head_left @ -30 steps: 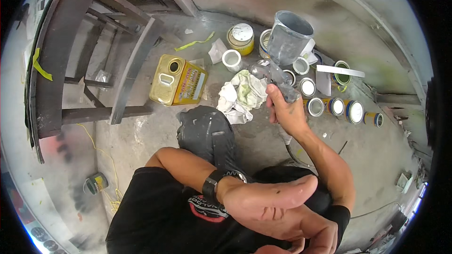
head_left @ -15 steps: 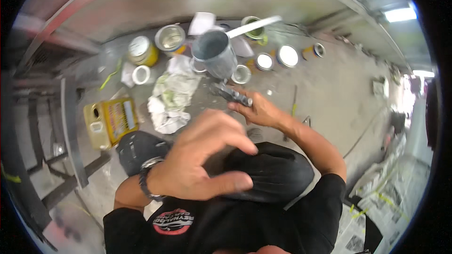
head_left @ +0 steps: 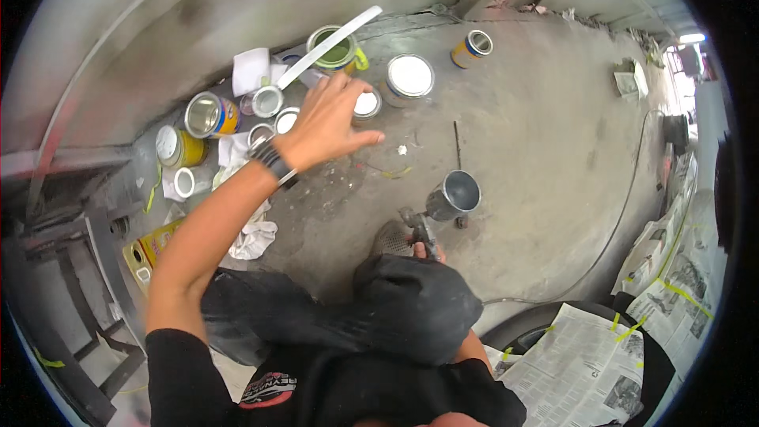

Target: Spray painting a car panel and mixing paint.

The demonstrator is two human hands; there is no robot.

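My left hand (head_left: 328, 122) reaches out over a cluster of paint cans with fingers spread and thumb apart, holding nothing. Just beyond its fingers is a small can with a white top (head_left: 366, 104); whether they touch it I cannot tell. A long white stir stick (head_left: 328, 47) slants across an opened can of green paint (head_left: 336, 55) above the hand. Low beside my knee, my right hand (head_left: 431, 251) grips a spray gun (head_left: 421, 229), its fingers partly hidden. The gun's grey cup (head_left: 455, 195) is uncovered and tilted.
Further cans stand along the wall: a larger white-topped one (head_left: 409, 77), an open metal one (head_left: 209, 115), a yellow one (head_left: 180, 146). A crumpled cloth (head_left: 253, 239) and a yellow jug (head_left: 154, 245) lie left. A hose (head_left: 624, 213) curves right, near newspaper-covered parts (head_left: 569, 364).
My left hand has moved forward from above my lap to the cans. My right hand has lowered the spray gun and its cup back to the right, beside my knee. The view has shifted right.
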